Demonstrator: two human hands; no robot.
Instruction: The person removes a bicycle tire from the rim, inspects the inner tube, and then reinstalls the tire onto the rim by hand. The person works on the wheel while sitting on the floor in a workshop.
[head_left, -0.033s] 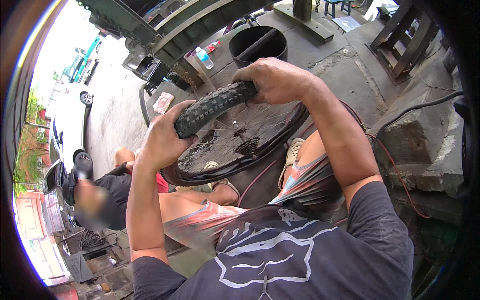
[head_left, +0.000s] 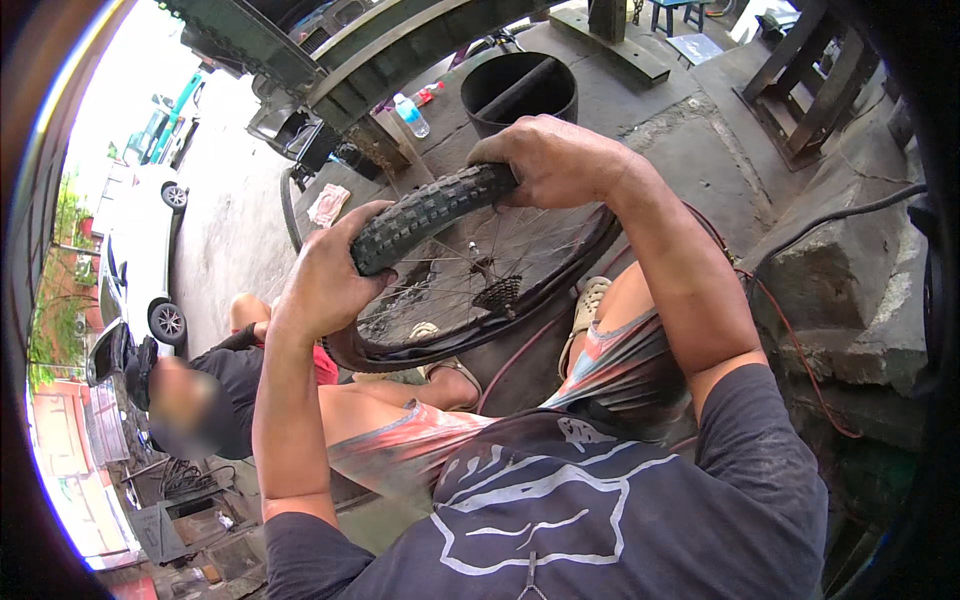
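Observation:
A bicycle wheel with a black knobby tire (head_left: 432, 214) lies tilted between my legs, its far edge raised toward me. My left hand (head_left: 335, 272) is wrapped round the tire's left part, thumb on the near side. Over the top of the tire farther right, my right hand (head_left: 553, 163) is closed on it, fingers partly hidden. Thin spokes run to the hub, which carries a dark sprocket cassette (head_left: 497, 295). Along the near edge, the tire and rim (head_left: 440, 350) sit low by my shoes. I cannot tell whether the tire is fully seated on the rim.
Beyond the wheel stands a black bucket (head_left: 520, 92) with a bar across it. A water bottle (head_left: 410, 115) and a pink cloth (head_left: 328, 205) are on the ground. Another person (head_left: 215, 400) sits at left. A red hose (head_left: 800, 370) and concrete block (head_left: 850, 285) are at right.

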